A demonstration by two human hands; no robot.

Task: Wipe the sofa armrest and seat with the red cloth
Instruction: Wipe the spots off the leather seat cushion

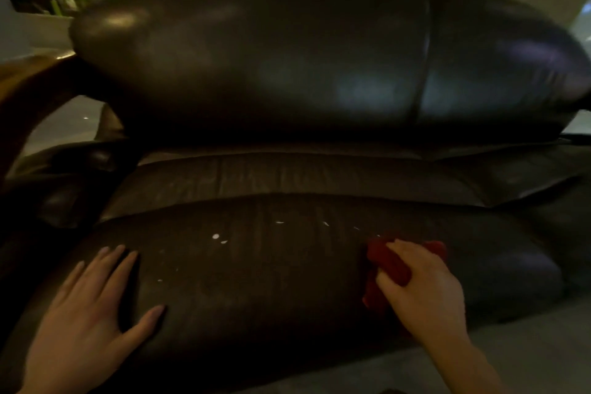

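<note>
Pressing down on the front seat cushion (256, 281) of a dark leather sofa, the right hand (425, 291) is closed around the red cloth (388, 261), which is bunched under the fingers and palm and sits on the right half of the cushion. Parts of the cloth show on both sides of the hand, to its left and beyond the knuckles. The left hand (92, 307) lies flat on the left part of the same cushion, fingers spread wide and pointing away from the person, thumb out to the right, holding nothing. Between the two hands, and a little farther back, small white specks (216, 236) are scattered over the leather, the nearest of them just beside the cloth's upper edge. Behind the seat rises the large rounded backrest (287, 51), split by a vertical seam right of centre. At the far left a padded armrest (76, 169) is in shadow, well apart from the cloth. Everything beyond the sofa is too blurred to make out
</note>
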